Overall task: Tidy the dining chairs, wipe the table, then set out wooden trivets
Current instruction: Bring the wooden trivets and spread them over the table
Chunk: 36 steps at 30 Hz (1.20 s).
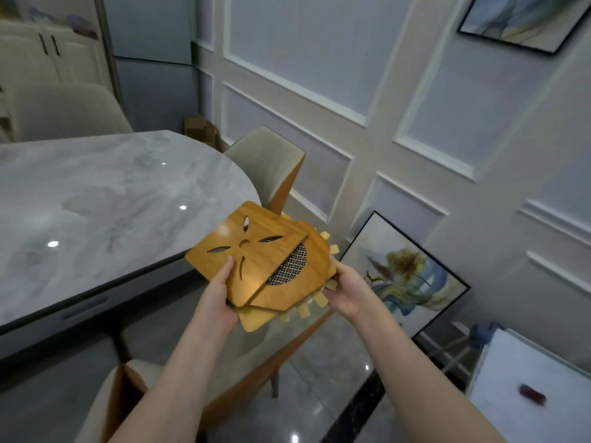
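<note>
Marble-topped dining table (105, 199), one, grey-veined. Upholstered beige dining chairs, three: far side (64, 110), right end (268, 164), near edge (118, 401). Framed paintings, two: wall (524, 20), floor (399, 273). Wooden trivets (262, 260), a fanned stack held above the table's corner; exact count unclear. Left hand (220, 298) grips the stack's near edge, thumb on top. Right hand (345, 292) grips the right edge.

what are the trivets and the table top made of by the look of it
The trivets, held as a stack by the left hand and right hand, look like wood or bamboo: honey colour, visible grain, cut-out slots, a smooth sheen. The table top looks like polished marble or a marble-look slab: grey veining and sharp light reflections.
</note>
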{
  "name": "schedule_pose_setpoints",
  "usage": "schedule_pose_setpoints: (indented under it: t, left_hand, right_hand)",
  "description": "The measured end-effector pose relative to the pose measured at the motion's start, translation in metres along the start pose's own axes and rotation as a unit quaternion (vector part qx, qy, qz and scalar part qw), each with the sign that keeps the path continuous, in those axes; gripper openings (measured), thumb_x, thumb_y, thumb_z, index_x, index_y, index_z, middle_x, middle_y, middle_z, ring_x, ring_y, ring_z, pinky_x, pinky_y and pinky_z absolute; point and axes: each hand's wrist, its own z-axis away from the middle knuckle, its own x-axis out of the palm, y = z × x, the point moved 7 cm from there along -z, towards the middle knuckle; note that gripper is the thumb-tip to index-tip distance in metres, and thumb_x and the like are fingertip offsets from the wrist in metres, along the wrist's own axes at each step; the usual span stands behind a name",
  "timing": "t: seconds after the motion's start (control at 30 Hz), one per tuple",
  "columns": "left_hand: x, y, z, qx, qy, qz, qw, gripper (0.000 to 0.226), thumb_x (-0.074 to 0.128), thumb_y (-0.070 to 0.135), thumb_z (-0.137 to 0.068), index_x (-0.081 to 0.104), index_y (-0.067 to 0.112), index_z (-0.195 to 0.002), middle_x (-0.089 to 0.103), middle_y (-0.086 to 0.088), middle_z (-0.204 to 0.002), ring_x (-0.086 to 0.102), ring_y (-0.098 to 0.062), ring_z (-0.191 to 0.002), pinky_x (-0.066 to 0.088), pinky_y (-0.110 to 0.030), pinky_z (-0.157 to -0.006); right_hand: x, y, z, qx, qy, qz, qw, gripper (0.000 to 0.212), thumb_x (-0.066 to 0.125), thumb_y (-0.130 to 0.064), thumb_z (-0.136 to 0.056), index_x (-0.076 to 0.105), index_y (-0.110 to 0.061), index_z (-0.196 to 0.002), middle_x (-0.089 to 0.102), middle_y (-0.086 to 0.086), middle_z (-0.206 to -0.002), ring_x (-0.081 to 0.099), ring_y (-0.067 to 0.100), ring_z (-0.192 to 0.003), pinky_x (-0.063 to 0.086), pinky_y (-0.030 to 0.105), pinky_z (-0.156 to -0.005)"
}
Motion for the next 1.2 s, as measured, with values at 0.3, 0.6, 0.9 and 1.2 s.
schedule_pose_setpoints:
  t: [0.3,0.6,0.9,1.2]
  left_hand:
    - [0.017,0.01,-0.045,0.028,0.04,0.04,0.998,0.053,0.067,0.033,-0.085,0.045,0.023,-0.133,0.062,-0.009,-0.104,0.061,-0.031,-0.093,0.049,-0.051,-0.068]
    - [-0.016,0.08,-0.113,0.091,0.081,0.142,0.982,0.044,0.06,0.032,-0.091,0.049,0.019,-0.132,0.064,-0.008,-0.108,0.061,-0.025,-0.086,0.047,-0.046,-0.059]
    - [-0.066,0.151,-0.16,0.135,0.157,0.232,0.95,0.049,0.058,0.037,-0.091,0.044,0.02,-0.136,0.061,-0.011,-0.121,0.061,-0.029,-0.089,0.048,-0.053,-0.079]
    - [-0.136,0.192,-0.163,0.209,0.253,0.276,0.903,0.037,0.052,0.04,-0.094,0.052,0.021,-0.126,0.066,-0.005,-0.102,0.062,-0.024,-0.08,0.048,-0.045,-0.06]
  right_hand:
    - [-0.006,-0.037,-0.042,0.019,-0.015,-0.048,0.999,0.028,0.038,-0.019,-0.102,0.062,-0.006,-0.093,0.07,0.01,-0.068,0.069,0.019,-0.057,0.058,0.029,-0.052]
    - [0.073,-0.025,-0.152,0.066,-0.07,0.018,0.995,0.027,0.04,-0.019,-0.101,0.063,-0.007,-0.094,0.07,0.012,-0.078,0.069,0.023,-0.072,0.052,0.04,-0.083]
    - [0.146,0.006,-0.249,0.131,-0.106,0.067,0.983,0.028,0.042,-0.023,-0.101,0.062,-0.003,-0.104,0.073,0.015,-0.086,0.071,0.027,-0.079,0.057,0.04,-0.076]
    - [0.218,0.068,-0.319,0.186,-0.151,0.076,0.968,0.034,0.038,-0.023,-0.103,0.056,-0.003,-0.124,0.065,0.019,-0.113,0.063,0.031,-0.102,0.053,0.041,-0.082]
